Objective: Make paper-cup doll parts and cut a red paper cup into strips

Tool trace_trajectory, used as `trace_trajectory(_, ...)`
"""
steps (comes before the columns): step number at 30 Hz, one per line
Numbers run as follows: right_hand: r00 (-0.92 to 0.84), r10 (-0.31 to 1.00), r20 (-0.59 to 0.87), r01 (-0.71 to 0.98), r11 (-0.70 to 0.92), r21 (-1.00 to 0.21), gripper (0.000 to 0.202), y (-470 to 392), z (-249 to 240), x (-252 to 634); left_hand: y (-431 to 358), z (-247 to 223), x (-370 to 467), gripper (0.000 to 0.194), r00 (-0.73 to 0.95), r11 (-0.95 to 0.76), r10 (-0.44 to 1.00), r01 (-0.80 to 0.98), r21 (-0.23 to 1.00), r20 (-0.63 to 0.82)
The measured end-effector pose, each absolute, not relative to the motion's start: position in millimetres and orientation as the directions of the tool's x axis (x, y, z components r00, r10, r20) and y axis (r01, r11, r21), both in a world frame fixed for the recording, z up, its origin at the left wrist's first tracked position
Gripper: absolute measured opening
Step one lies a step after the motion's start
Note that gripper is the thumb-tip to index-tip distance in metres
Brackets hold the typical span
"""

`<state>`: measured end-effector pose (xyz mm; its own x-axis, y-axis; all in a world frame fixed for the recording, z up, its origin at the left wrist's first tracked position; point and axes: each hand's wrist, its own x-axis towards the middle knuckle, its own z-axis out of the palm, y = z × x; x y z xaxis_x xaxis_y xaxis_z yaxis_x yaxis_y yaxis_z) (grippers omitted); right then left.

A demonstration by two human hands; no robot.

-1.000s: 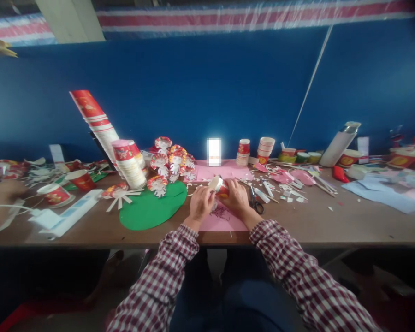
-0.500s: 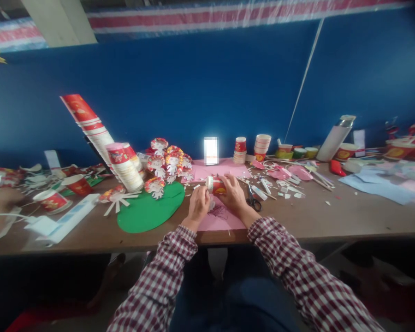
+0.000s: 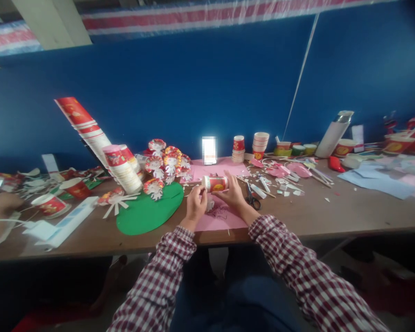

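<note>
A red paper cup [image 3: 217,184] with a yellow emblem and white ends lies sideways between my hands, above a pink sheet [image 3: 224,220] with dark scribbles. My right hand [image 3: 234,192] grips its right end, the thumb underneath and the fingers over the far side. At the left end, my left hand [image 3: 196,203] is closed with its fingertips against the cup's white end. Whether those fingertips also pinch something small cannot be made out. Black-handled scissors [image 3: 253,199] rest on the table to the right of my right hand.
To the left lie a green oval sheet [image 3: 148,216], paper-cup flower figures [image 3: 172,161] and a leaning cup stack [image 3: 121,168]. A white power strip [image 3: 69,223] sits further left. Paper scraps [image 3: 290,189] litter the right side, with cup stacks [image 3: 260,145] behind. Someone's blurred arm shows at far left.
The cup has turned so that more of its printed side shows. My right hand's fingers have moved from its top to its right end. My left hand has shifted slightly left.
</note>
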<state>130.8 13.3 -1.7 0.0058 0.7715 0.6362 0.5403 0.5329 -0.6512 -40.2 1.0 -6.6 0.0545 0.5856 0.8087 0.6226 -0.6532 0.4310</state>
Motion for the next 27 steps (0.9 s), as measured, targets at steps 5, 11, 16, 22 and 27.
trace_trajectory(5,0.081,0.919,0.386,0.131,0.374,-0.918,0.065,9.2,2.0,131.2,1.1,-5.4,-40.6,0.012,0.039,-0.651,0.638,0.561,0.511,0.769)
trace_trajectory(11,-0.006,0.964,0.265,-0.069,0.264,-0.962,0.039,4.9,5.1,126.6,2.5,-8.4,-41.2,0.015,0.033,-0.626,0.639,0.602,0.495,0.769)
trace_trajectory(16,0.040,0.964,0.264,-0.040,0.266,-0.963,0.043,6.9,2.8,126.8,5.1,-11.7,-42.6,0.014,0.014,-0.598,0.613,0.662,0.452,0.790)
trace_trajectory(22,0.098,0.915,0.391,0.139,0.376,-0.916,0.049,8.4,1.2,128.4,4.1,-12.4,-40.9,0.015,0.063,-0.560,0.608,0.741,0.371,0.792)
trace_trajectory(27,0.043,0.875,0.481,0.254,0.456,-0.853,0.047,7.0,1.1,129.5,4.2,-14.1,-38.5,0.018,0.060,-0.502,0.625,0.794,0.342,0.778)
